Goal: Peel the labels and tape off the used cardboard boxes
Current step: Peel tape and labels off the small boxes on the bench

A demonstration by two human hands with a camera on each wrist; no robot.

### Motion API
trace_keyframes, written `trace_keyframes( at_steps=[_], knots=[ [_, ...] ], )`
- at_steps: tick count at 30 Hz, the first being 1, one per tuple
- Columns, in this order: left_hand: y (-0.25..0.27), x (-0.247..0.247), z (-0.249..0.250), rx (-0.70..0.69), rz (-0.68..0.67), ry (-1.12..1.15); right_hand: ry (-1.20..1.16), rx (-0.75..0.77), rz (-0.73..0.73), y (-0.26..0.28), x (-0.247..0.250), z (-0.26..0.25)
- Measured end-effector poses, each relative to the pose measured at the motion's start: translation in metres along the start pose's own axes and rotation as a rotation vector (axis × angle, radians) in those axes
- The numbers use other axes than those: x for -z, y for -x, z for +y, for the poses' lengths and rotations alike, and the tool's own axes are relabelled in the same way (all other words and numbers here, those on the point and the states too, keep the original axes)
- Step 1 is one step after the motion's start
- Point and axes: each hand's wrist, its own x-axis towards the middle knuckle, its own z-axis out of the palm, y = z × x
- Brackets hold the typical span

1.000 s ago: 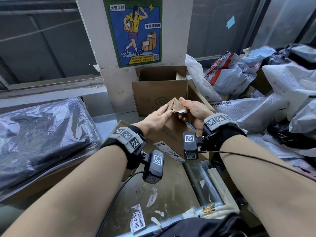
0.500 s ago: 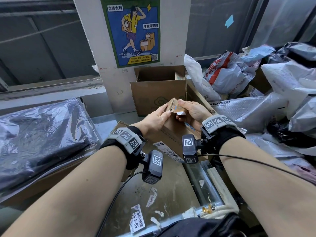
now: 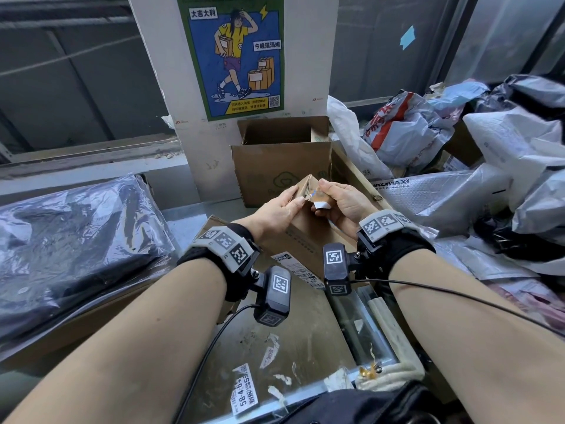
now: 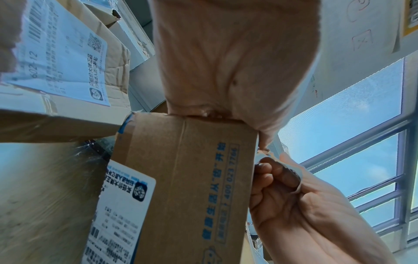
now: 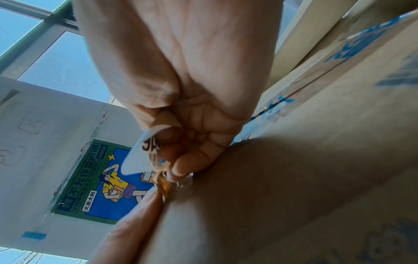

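Note:
A small brown cardboard box [image 3: 301, 231] with blue print [image 4: 217, 192] stands tilted between my hands. My left hand [image 3: 279, 209] grips the box's upper left edge. My right hand [image 3: 333, 200] pinches a strip of clear tape with a white label scrap [image 3: 321, 204] at the box's top corner; the scrap [image 5: 144, 153] curls free from the fingers in the right wrist view. A white shipping label [image 4: 120, 214] sticks on the box's lower side. In the left wrist view my right hand [image 4: 285, 192] is curled beside the box's edge.
An open cardboard box [image 3: 281, 157] stands against a white pillar with a poster [image 3: 232, 53]. Grey mailing bags [image 3: 504, 166] pile up at the right. A black plastic-wrapped bundle [image 3: 70, 240] lies left. Torn label scraps [image 3: 244, 390] litter the metal counter [image 3: 305, 341].
The right hand has pulled the tape and label scrap a little away from the box's top corner. The left hand keeps its hold on the box.

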Motion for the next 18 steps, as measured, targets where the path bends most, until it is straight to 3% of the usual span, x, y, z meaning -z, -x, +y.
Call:
trace_keyframes(
  at_steps=[18],
  knots=[
    [0.0037,-0.0021,0.0015,0.01,0.0,0.026,-0.19,-0.024,-0.01,0.0097,-0.0002,0.0013]
  ],
)
